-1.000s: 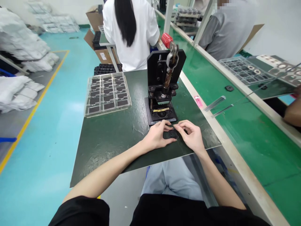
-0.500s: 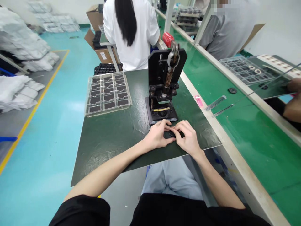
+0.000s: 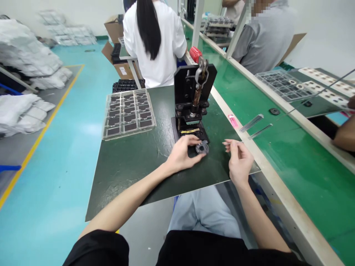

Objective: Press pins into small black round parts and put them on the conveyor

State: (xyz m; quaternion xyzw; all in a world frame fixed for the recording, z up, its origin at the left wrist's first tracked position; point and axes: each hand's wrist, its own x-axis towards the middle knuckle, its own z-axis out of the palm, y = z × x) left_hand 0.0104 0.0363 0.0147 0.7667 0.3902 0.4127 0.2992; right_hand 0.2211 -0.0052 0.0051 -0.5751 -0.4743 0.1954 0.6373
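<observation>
Between the thumb and fingers of my left hand point(image 3: 185, 153) is a small round black part point(image 3: 202, 147) with a ring-shaped centre, held just in front of the press. My right hand point(image 3: 240, 159) is apart from it to the right, pinching a thin, pale strip point(image 3: 231, 143) between thumb and fingers. Behind my left hand stands a black hand press point(image 3: 191, 99) with a red-gripped lever point(image 3: 195, 54). A yellow strip point(image 3: 190, 131) lies across the base of the press.
A clear compartment tray point(image 3: 129, 114) of dark pieces sits at the table's left. Thin strips point(image 3: 252, 123) and a pink item point(image 3: 233, 120) lie by the green conveyor point(image 3: 302, 147). A person in white point(image 3: 155, 40) is ahead; another in grey point(image 3: 266, 37) is across the conveyor.
My right hand has moved right, away from my left hand, and now pinches a thin strip. The round black part stays in my left hand and is more fully exposed.
</observation>
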